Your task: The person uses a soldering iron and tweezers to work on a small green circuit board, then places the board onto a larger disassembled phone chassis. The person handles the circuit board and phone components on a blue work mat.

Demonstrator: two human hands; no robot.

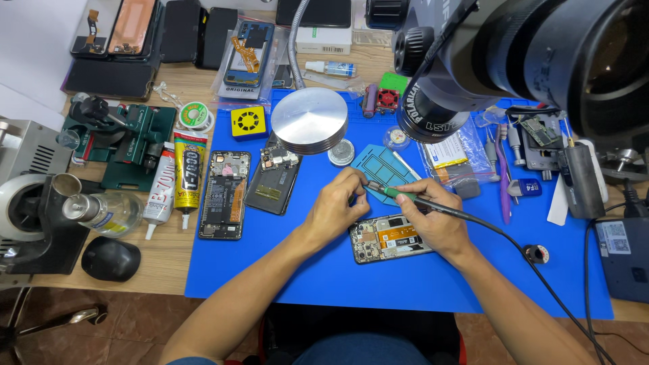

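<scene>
1. The soldering iron (405,197), green-gripped, lies pinched in the right hand (436,220) over the opened phone (391,238) on the blue mat (324,284) of the desk.
2. The left hand (334,209) curls its fingertips at the iron's tip; what they grip is too small to tell.
3. Around: a second opened phone (224,195), glue tubes (188,172), a round lamp head (309,120).
4. A microscope (514,54) blocks the upper right corner.

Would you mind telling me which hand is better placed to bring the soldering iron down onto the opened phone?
The right hand: it grips the soldering iron directly above the opened phone. The left hand only pinches at the iron's tip.
</scene>
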